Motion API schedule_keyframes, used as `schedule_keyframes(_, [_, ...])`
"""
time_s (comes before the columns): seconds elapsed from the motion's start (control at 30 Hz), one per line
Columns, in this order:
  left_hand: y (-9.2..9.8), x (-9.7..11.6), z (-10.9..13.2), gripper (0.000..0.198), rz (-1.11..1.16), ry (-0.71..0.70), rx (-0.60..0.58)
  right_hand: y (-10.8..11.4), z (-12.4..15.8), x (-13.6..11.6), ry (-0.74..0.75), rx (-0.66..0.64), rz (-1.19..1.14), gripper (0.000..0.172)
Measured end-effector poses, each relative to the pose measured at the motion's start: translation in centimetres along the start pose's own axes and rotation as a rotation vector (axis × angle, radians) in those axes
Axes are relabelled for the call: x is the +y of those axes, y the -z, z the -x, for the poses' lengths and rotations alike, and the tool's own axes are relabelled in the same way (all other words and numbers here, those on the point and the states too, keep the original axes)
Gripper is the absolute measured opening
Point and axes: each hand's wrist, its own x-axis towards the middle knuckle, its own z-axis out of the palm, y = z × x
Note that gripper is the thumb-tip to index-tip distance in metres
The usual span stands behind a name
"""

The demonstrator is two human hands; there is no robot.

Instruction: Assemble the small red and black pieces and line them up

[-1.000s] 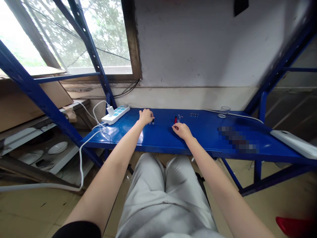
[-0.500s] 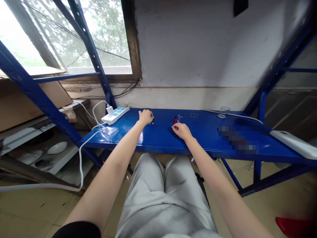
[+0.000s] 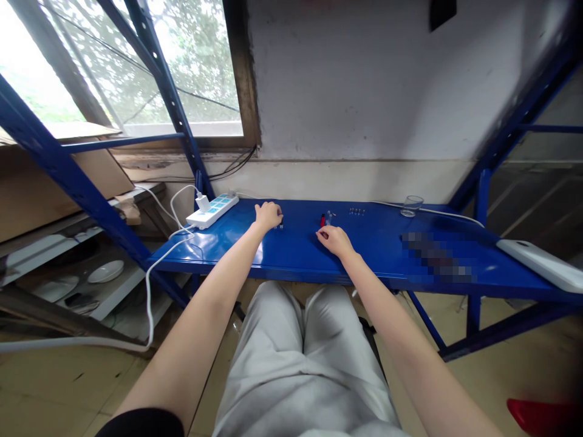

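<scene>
My left hand (image 3: 269, 215) is over the left half of the blue table (image 3: 296, 258), its fingers curled downward and closed. Right beside its fingertips are small dark-and-clear pieces (image 3: 280, 225), partly covered by the hand; whether the fingers grip one is hidden. Nearer the table's front edge, my right hand (image 3: 336, 240) has thumb and fingertips pinched together, and anything between them is too small to make out. Just behind it stand a small red piece (image 3: 323, 220) and a small clear bluish piece (image 3: 329, 216). Several tiny metallic pieces (image 3: 357, 211) lie in rows farther back.
A white power strip (image 3: 212, 210) with a plug and cables lies at the back left. Toward the right are a clear glass (image 3: 412, 206), a blurred dark item (image 3: 437, 258) and a white flat object (image 3: 542, 264). Blue rack posts (image 3: 483, 197) flank the table.
</scene>
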Motion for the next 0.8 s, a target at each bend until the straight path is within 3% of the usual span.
schedule_keyframes(0.63, [1.4, 0.5, -0.4, 0.030, -0.018, -0.035, -0.095, 0.2, 0.0, -0.1, -0.027, -0.020, 0.007, 0.026])
schedule_keyframes(0.73, [1.8, 1.1, -0.2, 0.030, -0.007, -0.063, -0.057, 0.1, 0.0, 0.0, -0.025, -0.014, 0.022, 0.026])
schedule_keyframes(0.8, [2.2, 1.8, 0.2, 0.028, 0.025, -0.111, 0.029, 0.0, 0.0, 0.0, -0.032, 0.012, 0.043, 0.026])
